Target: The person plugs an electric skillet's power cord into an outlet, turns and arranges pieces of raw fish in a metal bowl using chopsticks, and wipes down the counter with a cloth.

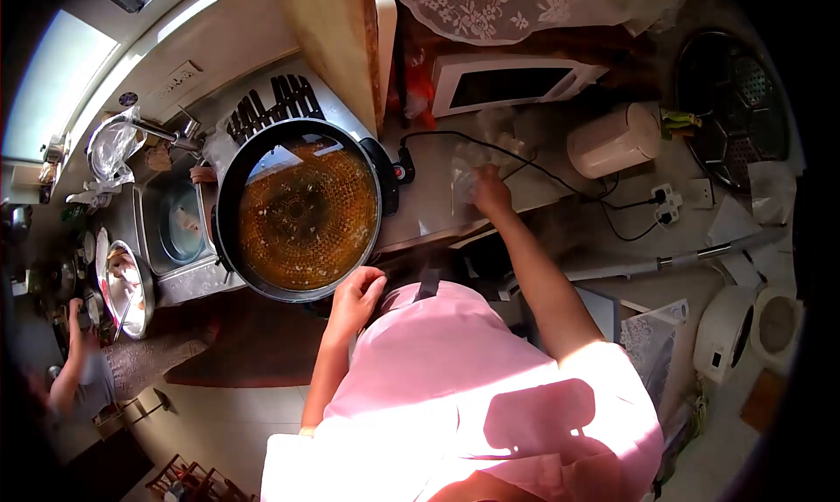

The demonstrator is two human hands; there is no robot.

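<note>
My left hand is beside the near rim of a large round electric pan, its fingers curled in with nothing seen in them. Brownish liquid with a few pale bits covers the pan's patterned bottom. A black plug-in control with a cord is at the pan's right side handle. On the counter to the right, my right hand is closed at a clear plastic bag, its fingertips partly hidden. The black cord runs past this hand.
Left of the pan are a sink and a metal bowl with pale food. Knives stand behind it. A white microwave, a pale cylindrical container and a power strip are rightward. Another person's arm is far left.
</note>
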